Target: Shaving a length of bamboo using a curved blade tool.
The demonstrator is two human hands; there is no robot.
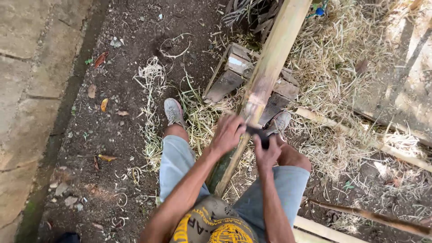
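A long bamboo pole (272, 58) runs from the top of the view down between my knees, resting on a low wooden block (229, 76). My left hand (227, 133) is wrapped over the pole's lower part. Just right of it, my right hand (266, 153) grips the dark handle of a blade (257, 133) that lies across the pole. The blade's edge is mostly hidden by my hands.
Pale bamboo shavings (342, 90) cover the ground at right. More bamboo poles (360, 135) lie there, and a thin stick (373, 218) at lower right. Bare soil (117, 135) and a stone kerb (27, 103) are at left. My shoes (173, 111) flank the block.
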